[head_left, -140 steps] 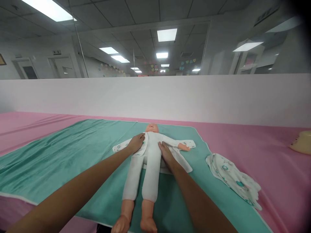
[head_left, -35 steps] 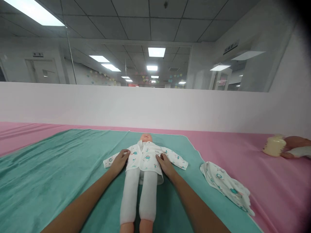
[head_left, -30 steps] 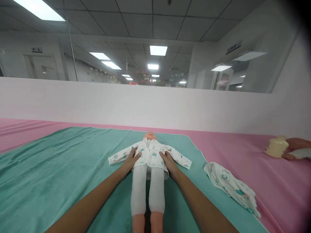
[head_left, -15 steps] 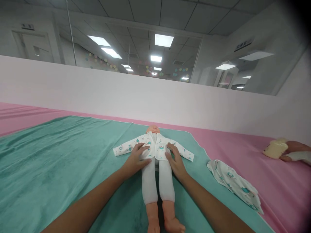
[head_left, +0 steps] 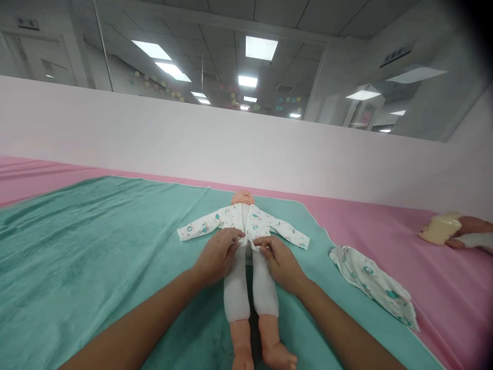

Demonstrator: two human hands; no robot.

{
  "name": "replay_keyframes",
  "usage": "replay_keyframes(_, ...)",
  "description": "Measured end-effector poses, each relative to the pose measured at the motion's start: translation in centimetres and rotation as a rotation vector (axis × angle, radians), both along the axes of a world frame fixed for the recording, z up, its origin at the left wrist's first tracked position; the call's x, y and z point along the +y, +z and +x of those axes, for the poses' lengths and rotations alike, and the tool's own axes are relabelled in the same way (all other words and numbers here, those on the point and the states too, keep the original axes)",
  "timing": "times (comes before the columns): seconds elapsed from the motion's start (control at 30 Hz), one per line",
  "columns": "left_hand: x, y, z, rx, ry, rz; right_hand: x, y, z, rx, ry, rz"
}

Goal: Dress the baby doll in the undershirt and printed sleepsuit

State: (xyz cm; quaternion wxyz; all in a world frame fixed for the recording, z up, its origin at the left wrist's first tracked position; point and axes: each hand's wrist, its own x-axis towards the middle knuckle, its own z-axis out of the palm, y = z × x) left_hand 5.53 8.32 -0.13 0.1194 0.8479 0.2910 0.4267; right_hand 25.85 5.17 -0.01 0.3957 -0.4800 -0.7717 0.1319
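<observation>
A baby doll (head_left: 250, 293) lies on its back on a teal blanket (head_left: 127, 241), feet toward me, with white cloth upper legs. It wears a white baby jacket (head_left: 262, 218) with green prints, both sleeves spread out and the front open. My left hand (head_left: 220, 254) pinches the lower front corner of the jacket's left-hand panel. Opposite it, my right hand (head_left: 281, 262) pinches the lower corner of the other panel. The two corners are close together over the doll's belly.
Printed baby trousers (head_left: 375, 282) lie across the blanket's right edge, partly on the pink sheet (head_left: 396, 231). At far right, a second doll's arm (head_left: 473, 226) lies beside a pale yellow bottle (head_left: 439, 228). A white wall (head_left: 215, 144) with windows above stands behind.
Both hands have moved inward from lying flat on the jacket's sides to pinching its lower front corners. The panels' lower edges are drawn closer together. The view has tilted down slightly.
</observation>
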Motion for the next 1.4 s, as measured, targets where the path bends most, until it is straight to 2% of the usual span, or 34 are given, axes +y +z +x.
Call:
replay_keyframes(0.1,-0.4,0.1,0.1,0.006,-0.009,-0.093,-0.4,0.5,0.5,0.019,0.066,-0.063)
replay_keyframes(0.2,-0.2,0.1,0.1,-0.091,0.028,-0.186,-0.2,0.6,0.6,0.138,0.094,-0.095)
replay_keyframes(0.33,1.4,-0.1,-0.8,-0.304,0.17,-0.379,0.4,0.3,1.1,0.48,0.149,-0.181)
replay_keyframes(0.4,2.5,-0.4,-1.6,-0.335,0.262,-0.399,0.3,0.2,1.7,0.552,0.101,-0.178)
replay_keyframes(0.5,3.6,-0.7,-2.4,-0.34,0.295,-0.45,-1.2,0.1,3.8,0.444,-0.085,-0.117)
replay_keyframes(0.63,3.2,-0.8,-2.0,-0.317,0.141,-0.598,-5.5,-0.6,8.7,0.025,-0.388,-0.07)
replay_keyframes(0.7,2.6,-0.6,-1.5,-0.279,0.099,-0.568,-7.8,-1.2,12.0,-0.255,-0.533,-0.074)
replay_keyframes(0.77,2.1,-0.4,-1.3,-0.22,0.093,-0.479,-9.8,-1.7,15.4,-0.523,-0.689,-0.059)
replay_keyframes(0.83,1.8,-0.2,-1.3,-0.16,0.093,-0.375,-11.4,-2.1,18.3,-0.723,-0.781,-0.05)
replay_keyframes(0.97,1.7,0.2,-1.5,-0.066,0.112,-0.219,-12.7,-1.9,21.5,-0.924,-0.785,-0.116)
replay_keyframes(1.1,0.5,1.3,0.2,-0.155,0.169,-0.223,-12.3,-1.1,22.1,-0.93,-0.793,-0.056)
replay_keyframes(1.23,-1.8,2.1,2.7,-0.298,0.006,-0.25,-11.8,-0.5,22.7,-0.772,-0.866,-0.198)
replay_keyframes(1.33,-2.8,1.5,2.7,-0.157,-0.086,-0.062,-11.6,1.1,22.4,-0.721,-0.836,-0.265)
replay_keyframes(1.4,-2.6,0.8,1.7,-0.06,-0.073,0.053,-11.5,3.2,21.3,-0.614,-0.805,-0.25)
